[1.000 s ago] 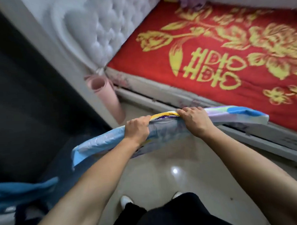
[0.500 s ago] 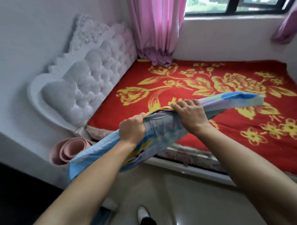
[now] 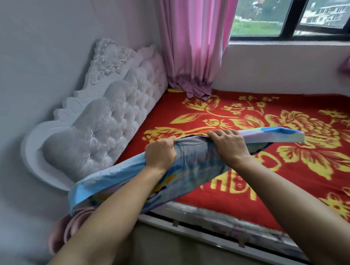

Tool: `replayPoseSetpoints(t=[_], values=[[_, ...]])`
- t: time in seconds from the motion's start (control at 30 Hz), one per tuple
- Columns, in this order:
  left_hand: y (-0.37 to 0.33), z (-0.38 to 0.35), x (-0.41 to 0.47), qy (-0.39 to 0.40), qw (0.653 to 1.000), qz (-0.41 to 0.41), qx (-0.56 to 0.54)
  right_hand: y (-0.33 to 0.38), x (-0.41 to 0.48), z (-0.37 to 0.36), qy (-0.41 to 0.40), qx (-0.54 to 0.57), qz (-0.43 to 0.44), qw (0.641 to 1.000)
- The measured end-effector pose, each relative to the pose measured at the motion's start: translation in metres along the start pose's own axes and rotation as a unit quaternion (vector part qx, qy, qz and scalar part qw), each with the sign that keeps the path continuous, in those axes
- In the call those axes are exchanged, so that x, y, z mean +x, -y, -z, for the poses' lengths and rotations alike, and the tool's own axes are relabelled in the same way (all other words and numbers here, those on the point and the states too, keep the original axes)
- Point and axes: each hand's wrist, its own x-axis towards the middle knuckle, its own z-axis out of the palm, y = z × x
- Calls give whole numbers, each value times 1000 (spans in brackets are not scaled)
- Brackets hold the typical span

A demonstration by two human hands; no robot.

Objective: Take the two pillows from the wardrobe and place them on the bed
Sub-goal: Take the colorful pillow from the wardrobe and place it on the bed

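Head view: left hand (image 3: 161, 155) and right hand (image 3: 228, 145) both clenched on the top edge of a flat blue patterned pillow (image 3: 193, 167), held in the air over the near edge of the bed (image 3: 269, 133), close to the tufted white headboard (image 3: 102, 131). Pink curtain (image 3: 192, 42) bunched on the red blanket's far corner.

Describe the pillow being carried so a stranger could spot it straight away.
Start at the bed with its red and gold flowered cover. Above its near edge, both hands grip a flat pillow. It is the only pale blue, cartoon-printed thing there.
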Motion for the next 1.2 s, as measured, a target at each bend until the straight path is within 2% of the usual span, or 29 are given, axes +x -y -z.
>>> replayPoseSetpoints(t=[0.17, 0.33, 0.43, 0.53, 0.63, 0.7, 0.87, 0.97, 1.1, 1.13, 1.2], values=[[31, -49, 69, -5, 999, 40, 11, -9, 85, -46, -34, 45, -6, 998], [59, -95, 140, 42, 993, 107, 6, -3, 163, -99, -41, 158, -80, 983], [72, -117, 174, 40, 989, 137, -22, 4, 204, -123, -69, 229, -128, 962], [89, -135, 202, 24, 986, 156, -44, 9, 233, -148, -32, 347, -242, 906], [111, -153, 226, 26, 977, 192, -87, 21, 249, -183, 89, 477, -340, 805], [129, -168, 244, 22, 968, 216, -127, 31, 261, -208, 160, 513, -355, 765], [180, -217, 295, 40, 929, 243, -277, 70, 306, -248, 192, 538, -340, 747], [208, -256, 326, 80, 852, 294, -425, 100, 339, -267, 153, 531, -343, 760], [250, -317, 339, 134, 784, 333, -506, 129, 375, -319, 102, 510, -415, 746], [260, -334, 333, 152, 782, 339, -500, 135, 379, -338, 113, 503, -424, 745], [280, -369, 311, 194, 806, 331, -451, 150, 381, -380, 163, 501, -422, 738]])
